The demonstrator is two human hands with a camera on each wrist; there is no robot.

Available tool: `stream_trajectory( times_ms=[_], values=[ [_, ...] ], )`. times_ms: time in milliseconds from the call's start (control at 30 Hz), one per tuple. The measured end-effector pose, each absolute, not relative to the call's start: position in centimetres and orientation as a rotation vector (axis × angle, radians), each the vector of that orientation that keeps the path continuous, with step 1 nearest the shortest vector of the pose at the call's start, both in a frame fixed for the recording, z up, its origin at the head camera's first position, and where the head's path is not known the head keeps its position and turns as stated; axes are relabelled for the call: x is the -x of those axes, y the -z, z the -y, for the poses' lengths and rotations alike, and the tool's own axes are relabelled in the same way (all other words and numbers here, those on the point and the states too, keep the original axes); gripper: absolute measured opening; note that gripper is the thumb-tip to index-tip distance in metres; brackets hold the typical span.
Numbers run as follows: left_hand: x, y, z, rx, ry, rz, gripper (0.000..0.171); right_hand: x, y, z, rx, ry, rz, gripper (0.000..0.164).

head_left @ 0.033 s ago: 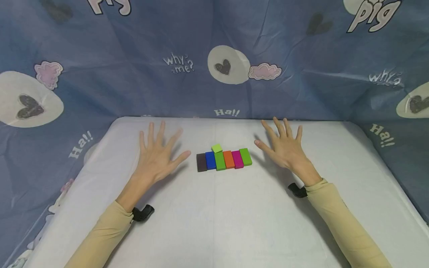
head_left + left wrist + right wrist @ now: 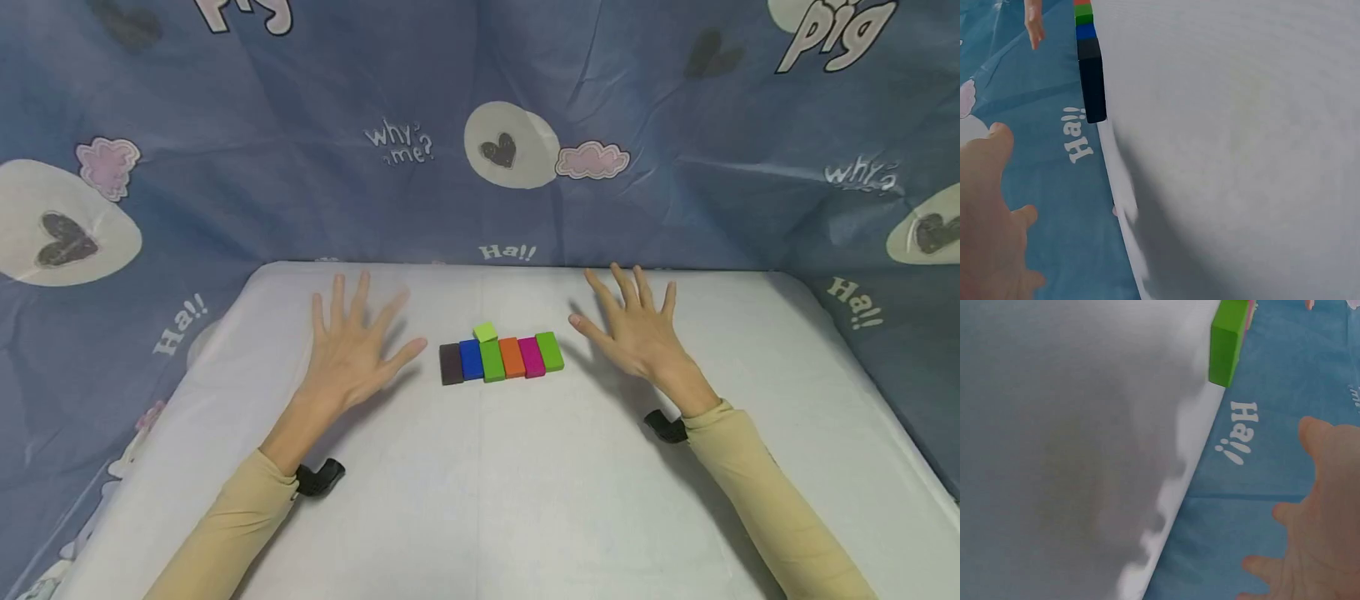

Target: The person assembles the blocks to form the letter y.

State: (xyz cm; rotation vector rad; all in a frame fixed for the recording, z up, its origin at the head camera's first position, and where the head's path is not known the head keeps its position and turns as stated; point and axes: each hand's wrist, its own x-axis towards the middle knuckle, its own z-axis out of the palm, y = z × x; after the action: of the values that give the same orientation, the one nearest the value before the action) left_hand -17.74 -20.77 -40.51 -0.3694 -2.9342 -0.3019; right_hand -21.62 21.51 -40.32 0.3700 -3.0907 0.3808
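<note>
A row of coloured blocks lies side by side mid-table in the head view: black (image 2: 451, 364), blue (image 2: 471, 359), green (image 2: 492, 362), orange (image 2: 512, 357), magenta (image 2: 532, 357) and another green block (image 2: 550, 352). Behind the blue and first green blocks sits a small lime block (image 2: 485, 332). To the left, my left hand (image 2: 351, 358) is held with fingers spread, its thumb pointing at the black block. My right hand (image 2: 641, 337) is spread likewise on the right, thumb towards the green end block. Neither hand holds anything; both cast shadows on the table.
The blocks lie on a white-covered table (image 2: 480, 500). A blue printed cloth (image 2: 480, 217) rises behind it and along both sides. Each wrist carries a black camera mount, one on the left (image 2: 321, 477) and one on the right (image 2: 666, 426).
</note>
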Motion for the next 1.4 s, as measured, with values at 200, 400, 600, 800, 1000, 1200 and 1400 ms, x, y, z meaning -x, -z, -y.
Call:
stream_trajectory(
  times_ms=[200,400,600,800,1000,1200,1400],
  values=[
    [17.8,40.5,21.0,0.368,0.289,2.959,0.083,21.5,40.4,-21.8,-0.377,-0.392,3.081,0.084],
    [18.0,40.6,20.9,0.371,0.264,2.994,0.084,21.4,40.3,-21.9,-0.39,-0.414,3.072,0.081],
    [17.5,40.8,21.1,0.362,0.241,3.029,0.084,21.2,40.4,-21.2,-0.466,-0.446,3.065,0.08],
    [17.3,40.4,20.7,0.396,0.249,3.023,0.081,20.8,40.5,-21.2,-0.597,-0.52,3.033,0.077],
    [17.3,39.8,19.9,0.44,0.276,3.016,0.078,21.2,40.3,-20.9,-0.77,-0.615,2.915,0.074],
    [17.1,39.9,19.1,0.543,0.299,3.0,0.07,21.3,40.4,-20.4,-0.933,-0.65,2.912,0.058],
    [16.7,39.9,18.4,0.743,0.386,2.997,0.052,21.5,40.9,-20.3,-0.981,-0.672,2.966,0.053]
  ],
)
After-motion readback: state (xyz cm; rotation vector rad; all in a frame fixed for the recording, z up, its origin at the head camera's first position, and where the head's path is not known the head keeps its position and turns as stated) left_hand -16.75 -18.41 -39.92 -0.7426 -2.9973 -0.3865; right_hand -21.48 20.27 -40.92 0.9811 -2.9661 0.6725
